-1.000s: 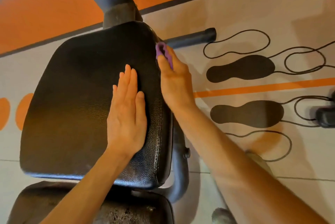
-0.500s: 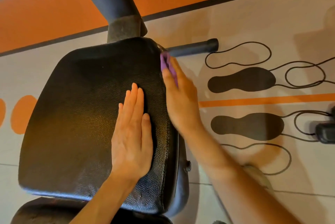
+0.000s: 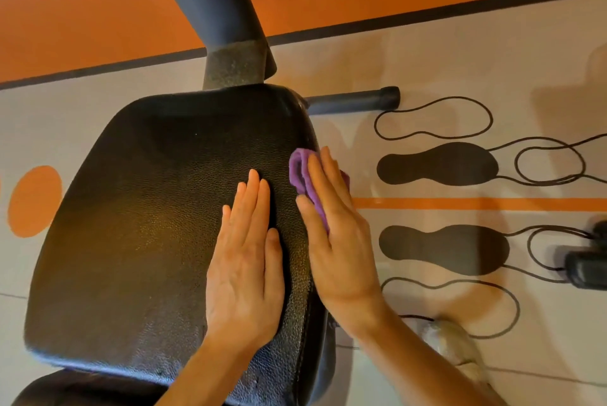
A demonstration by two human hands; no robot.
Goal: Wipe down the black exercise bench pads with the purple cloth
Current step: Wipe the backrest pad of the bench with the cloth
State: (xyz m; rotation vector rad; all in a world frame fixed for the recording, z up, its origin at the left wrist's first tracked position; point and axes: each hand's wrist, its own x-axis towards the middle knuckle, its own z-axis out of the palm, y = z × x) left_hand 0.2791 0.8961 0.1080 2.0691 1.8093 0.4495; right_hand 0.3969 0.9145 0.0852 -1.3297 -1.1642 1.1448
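Observation:
A wide black bench pad with grained leather fills the left and middle of the view. My left hand lies flat on its right part, fingers together, holding nothing. My right hand presses the purple cloth against the pad's right side edge; the cloth bunches out past my fingertips and most of it is hidden under the palm. A second black pad shows at the bottom left edge, partly hidden by the first pad and my forearm.
The bench's dark post rises at the top centre, and a black foot bar sticks out to the right. The floor bears orange bands, black footprint marks and looped lines. A dark object sits at the right edge.
My right hand has slid the cloth down the pad's right edge toward me, from the top corner to about mid-edge. The view has tilted, so the pad sits lower. My left hand stays flat.

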